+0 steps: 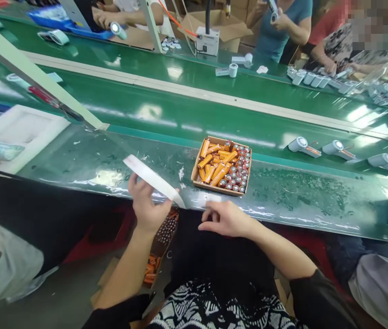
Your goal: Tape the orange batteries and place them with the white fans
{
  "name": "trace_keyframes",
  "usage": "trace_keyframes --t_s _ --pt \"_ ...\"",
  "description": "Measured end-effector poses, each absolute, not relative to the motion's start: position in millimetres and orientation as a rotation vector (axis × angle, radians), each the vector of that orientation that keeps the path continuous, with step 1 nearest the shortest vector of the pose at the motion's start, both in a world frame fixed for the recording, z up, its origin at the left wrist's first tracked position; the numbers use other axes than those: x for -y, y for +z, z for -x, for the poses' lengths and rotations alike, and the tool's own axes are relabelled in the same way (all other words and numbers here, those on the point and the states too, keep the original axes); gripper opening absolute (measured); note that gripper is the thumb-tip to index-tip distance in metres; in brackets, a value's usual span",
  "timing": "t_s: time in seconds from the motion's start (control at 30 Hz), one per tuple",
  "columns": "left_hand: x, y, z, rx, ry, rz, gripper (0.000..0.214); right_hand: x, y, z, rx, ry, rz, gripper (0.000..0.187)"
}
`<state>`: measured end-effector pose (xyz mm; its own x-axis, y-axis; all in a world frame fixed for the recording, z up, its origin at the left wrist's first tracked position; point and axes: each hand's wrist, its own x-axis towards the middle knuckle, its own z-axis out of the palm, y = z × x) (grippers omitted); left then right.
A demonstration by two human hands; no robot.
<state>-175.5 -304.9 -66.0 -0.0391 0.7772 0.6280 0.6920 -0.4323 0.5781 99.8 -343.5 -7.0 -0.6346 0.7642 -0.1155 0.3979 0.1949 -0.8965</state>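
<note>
My left hand [148, 205] grips a long white strip [154, 179], which slants down to the right over the bench edge. The strip looks thin and slightly curved; its exact kind is unclear. To its right, my right hand [227, 218] hovers at the bench edge with fingers bent and the thumb apart, and nothing shows between them. Just above its fingertips is a small pale patch [210, 198], too blurred to name. Beyond that hand sits a shallow cardboard box [218, 188] of orange-wrapped cylindrical batteries [218, 171], some lying flat, others standing upright on the right side.
A green conveyor [187, 107] runs behind the bench, carrying pale-blue handheld devices [301, 145]. A white tray [25, 132] lies at left near a slanted metal post [39, 73]. More batteries fill a box [166, 230] below the bench. Several co-workers sit across and beside me.
</note>
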Motion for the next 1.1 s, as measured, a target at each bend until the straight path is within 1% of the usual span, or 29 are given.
trace_keyframes --t_s 0.03,0.07,0.1,0.17,0.2,0.27,0.3,0.33,0.4,0.43,0.47,0.57,0.63,0.73,0.8,0.87,0.9,0.97,1.0,1.1 --pt "308 -67 175 -1.605 1.52 -2.23 0.053 334 2 -97 2.058 1.489 1.085 0.053" --pt "311 -65 174 -1.557 1.583 -2.343 0.046 326 12 -93 2.021 1.551 1.048 0.066" --pt "314 -63 172 -1.502 1.668 -2.414 0.041 319 20 -90 2.004 1.574 1.009 0.064" --pt "316 -54 173 -1.452 1.84 -2.355 0.038 310 33 -87 2.043 1.531 0.956 0.033" --pt "315 -49 174 -1.462 1.924 -2.229 0.042 309 36 -89 2.106 1.5 0.922 0.027" --pt "310 -45 179 -1.497 2.037 -1.871 0.056 309 38 -96 2.351 1.452 0.808 0.029" --pt "306 -47 181 -1.502 2.028 -1.702 0.062 310 38 -101 2.521 1.418 0.758 0.026" --pt "303 -52 181 -1.499 1.977 -1.569 0.064 310 37 -105 2.689 1.368 0.732 0.022" --pt "297 -71 178 -1.499 1.814 -1.428 0.063 304 36 -113 2.906 1.243 0.759 0.013" --pt "295 -84 174 -1.511 1.738 -1.424 0.06 296 37 -114 2.927 1.167 0.814 0.012" --pt "293 -97 170 -1.534 1.677 -1.468 0.058 285 38 -114 2.896 1.072 0.896 0.014" --pt "289 -126 158 -1.656 1.64 -1.79 0.049 243 41 -104 2.695 0.598 1.242 0.023" --pt "288 -135 155 -1.712 1.646 -2.03 0.045 218 39 -91 2.702 0.358 1.384 0.019" --pt "288 -137 156 -1.707 1.659 -2.195 0.047 197 31 -72 2.797 0.275 1.437 0.011" --pt "287 -135 159 -1.669 1.674 -2.222 0.05 191 26 -65 2.755 0.242 1.496 0.016" --pt "288 -131 161 -1.612 1.681 -2.243 0.054 188 24 -68 2.696 0.244 1.535 0.021" --pt "289 -127 161 -1.581 1.678 -2.258 0.057 189 24 -73 2.66 0.26 1.543 0.02" --pt "295 -118 162 -1.515 1.649 -2.317 0.06 196 24 -89 2.575 0.329 1.519 0.011" --pt "300 -111 161 -1.481 1.626 -2.365 0.061 202 23 -98 2.481 0.433 1.467 0.01" --pt "316 -86 155 -1.39 1.52 -2.522 0.06 233 17 -121 1.968 0.955 1.151 0.031"
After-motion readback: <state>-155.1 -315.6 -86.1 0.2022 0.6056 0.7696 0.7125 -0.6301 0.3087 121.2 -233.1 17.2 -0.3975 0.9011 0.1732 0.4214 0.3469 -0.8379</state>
